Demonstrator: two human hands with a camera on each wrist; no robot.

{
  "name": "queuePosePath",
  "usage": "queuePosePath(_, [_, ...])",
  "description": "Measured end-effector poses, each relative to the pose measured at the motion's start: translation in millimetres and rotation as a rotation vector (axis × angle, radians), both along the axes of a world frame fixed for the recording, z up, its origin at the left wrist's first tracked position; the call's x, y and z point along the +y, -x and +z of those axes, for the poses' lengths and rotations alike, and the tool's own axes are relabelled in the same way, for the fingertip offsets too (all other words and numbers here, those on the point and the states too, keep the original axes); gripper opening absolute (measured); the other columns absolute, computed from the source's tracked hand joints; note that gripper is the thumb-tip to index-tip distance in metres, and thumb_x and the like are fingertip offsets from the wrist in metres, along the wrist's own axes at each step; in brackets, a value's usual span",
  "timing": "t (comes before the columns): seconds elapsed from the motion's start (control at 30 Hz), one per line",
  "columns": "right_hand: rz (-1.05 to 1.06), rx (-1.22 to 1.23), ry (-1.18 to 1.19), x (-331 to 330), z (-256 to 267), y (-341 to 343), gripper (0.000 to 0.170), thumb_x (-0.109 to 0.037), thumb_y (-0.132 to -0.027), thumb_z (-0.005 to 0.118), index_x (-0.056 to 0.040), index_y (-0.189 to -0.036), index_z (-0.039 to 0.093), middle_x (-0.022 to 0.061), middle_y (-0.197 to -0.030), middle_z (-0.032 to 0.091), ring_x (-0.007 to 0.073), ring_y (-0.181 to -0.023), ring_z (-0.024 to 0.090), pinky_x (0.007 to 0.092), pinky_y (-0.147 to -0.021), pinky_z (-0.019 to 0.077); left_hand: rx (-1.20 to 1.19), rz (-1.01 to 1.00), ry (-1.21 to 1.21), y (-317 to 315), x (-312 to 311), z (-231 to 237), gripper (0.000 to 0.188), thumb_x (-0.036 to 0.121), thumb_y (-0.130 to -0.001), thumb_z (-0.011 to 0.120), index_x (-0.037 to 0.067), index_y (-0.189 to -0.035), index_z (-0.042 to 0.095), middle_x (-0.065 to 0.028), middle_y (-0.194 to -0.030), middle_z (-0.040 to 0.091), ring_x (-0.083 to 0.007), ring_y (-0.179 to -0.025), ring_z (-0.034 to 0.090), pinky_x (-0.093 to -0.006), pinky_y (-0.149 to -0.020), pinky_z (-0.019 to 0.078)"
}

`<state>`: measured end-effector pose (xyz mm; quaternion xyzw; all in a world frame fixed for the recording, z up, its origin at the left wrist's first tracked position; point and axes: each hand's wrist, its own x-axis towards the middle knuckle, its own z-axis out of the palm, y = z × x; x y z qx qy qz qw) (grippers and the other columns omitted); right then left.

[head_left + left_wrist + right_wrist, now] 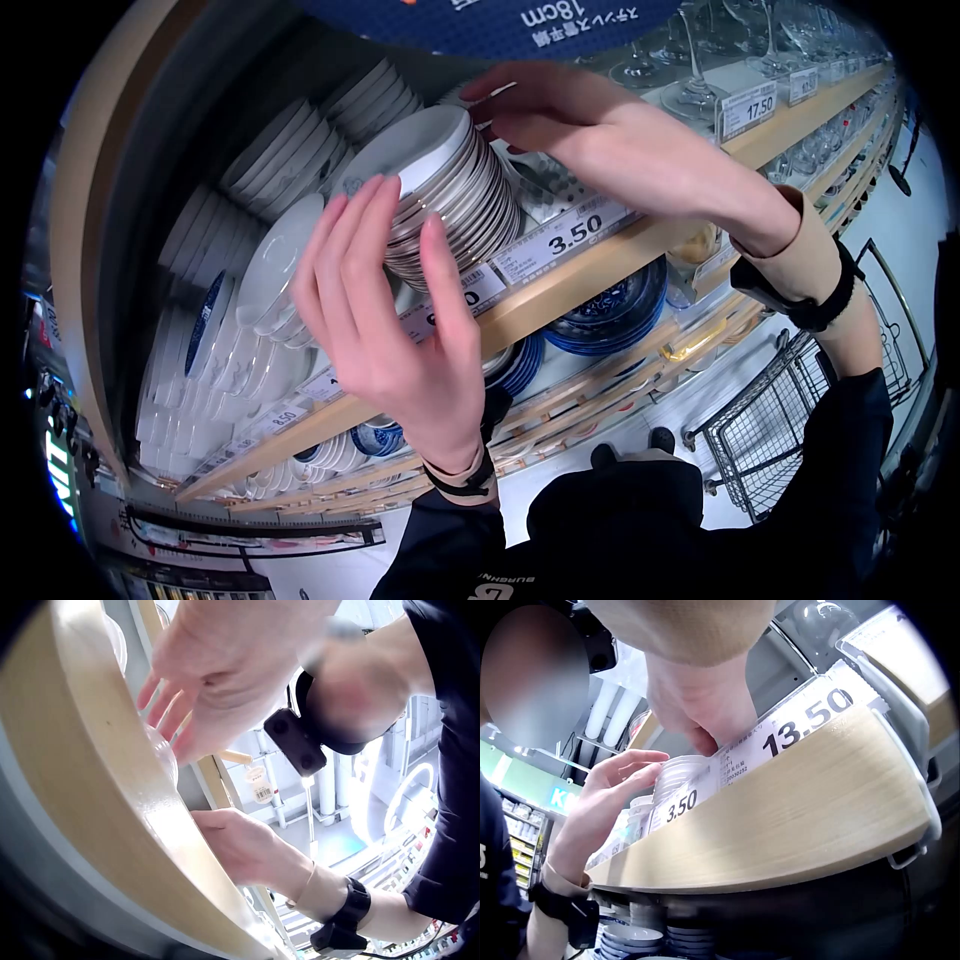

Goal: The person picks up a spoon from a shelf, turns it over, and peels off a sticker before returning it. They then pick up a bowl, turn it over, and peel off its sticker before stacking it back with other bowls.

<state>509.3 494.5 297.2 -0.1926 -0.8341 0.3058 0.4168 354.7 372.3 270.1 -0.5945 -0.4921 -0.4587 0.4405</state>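
Observation:
A tall stack of white plates stands near the shelf's front edge, between my two hands in the head view. My left hand is at the stack's left side, its fingers extended along the rim and its thumb raised in front of the plates. On the other side, my right hand reaches over the shelf edge, with loosely bent fingertips right by the plate rims. In the right wrist view the left hand has its fingertips at the top of the white stack. Neither hand's fingers curl round a plate.
More white dishes stand behind and left of the stack. Wine glasses line the shelf to the right. Price tags run along the wooden shelf edge. Blue plates sit one shelf lower. A wire cart stands on the floor.

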Motion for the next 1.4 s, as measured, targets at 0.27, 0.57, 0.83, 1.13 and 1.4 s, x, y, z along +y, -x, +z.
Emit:
queuePosePath(0.27, [0.149, -0.069, 0.061, 17, 8, 15, 0.043, -0.03, -0.103, 0.05, -0.0045, -0.136, 0.056, 0.0153, -0.126, 0.064, 0.0238, -0.114, 0.061, 0.0319, -0.099, 0.0451, -0.095, 0.001, 0.106, -5, 5, 9, 0.015, -0.001, -0.086, 0.071, 0.001, -0.101, 0.07, -0.01, -0.098, 0.071, -0.0289, -0.099, 0.066, -0.0444, -0.097, 0.0479])
queuePosePath(0.57, [0.146, -0.119, 0.07, 12, 14, 7, 0.049, -0.039, -0.104, 0.046, -0.0044, -0.136, 0.055, 0.0187, -0.122, 0.065, 0.0296, -0.11, 0.063, 0.0357, -0.096, 0.0466, -0.284, -0.096, 0.081, -8, 10, 3, 0.015, -0.003, -0.084, 0.072, 0.002, -0.098, 0.07, -0.0091, -0.095, 0.071, -0.0268, -0.096, 0.068, -0.0458, -0.1, 0.0483])
queuePosePath(0.83, [0.207, -0.144, -0.085, 19, 14, 4, 0.067, -0.052, -0.097, 0.055, -0.0028, -0.142, 0.049, 0.0223, -0.126, 0.064, 0.0337, -0.112, 0.064, 0.0382, -0.096, 0.0498, -0.294, -0.037, -0.087, -10, 5, -7, 0.038, 0.004, -0.083, 0.077, -0.001, -0.119, 0.065, -0.0179, -0.123, 0.066, -0.0325, -0.115, 0.064, -0.0404, -0.096, 0.0513])
queuePosePath(1.13, [0.333, -0.178, -0.165, 31, 4, 9, 0.068, -0.039, -0.09, 0.074, -0.0094, -0.144, 0.045, 0.0144, -0.138, 0.053, 0.0297, -0.129, 0.054, 0.0419, -0.106, 0.0484, -0.413, 0.075, 0.025, -4, -2, -23, 0.055, 0.011, -0.082, 0.082, -0.009, -0.128, 0.059, -0.0236, -0.109, 0.072, -0.0295, -0.095, 0.073, -0.0351, -0.083, 0.0586])
queuePosePath(1.4, [0.283, -0.186, -0.155, 21, 9, 9, 0.071, -0.036, -0.086, 0.077, -0.0103, -0.144, 0.045, 0.014, -0.139, 0.053, 0.0298, -0.129, 0.054, 0.0436, -0.108, 0.0473, -0.41, 0.067, 0.015, -1, -1, -24, 0.056, 0.011, -0.08, 0.084, -0.01, -0.127, 0.061, -0.0238, -0.106, 0.072, -0.0287, -0.09, 0.074, -0.0339, -0.077, 0.0592])
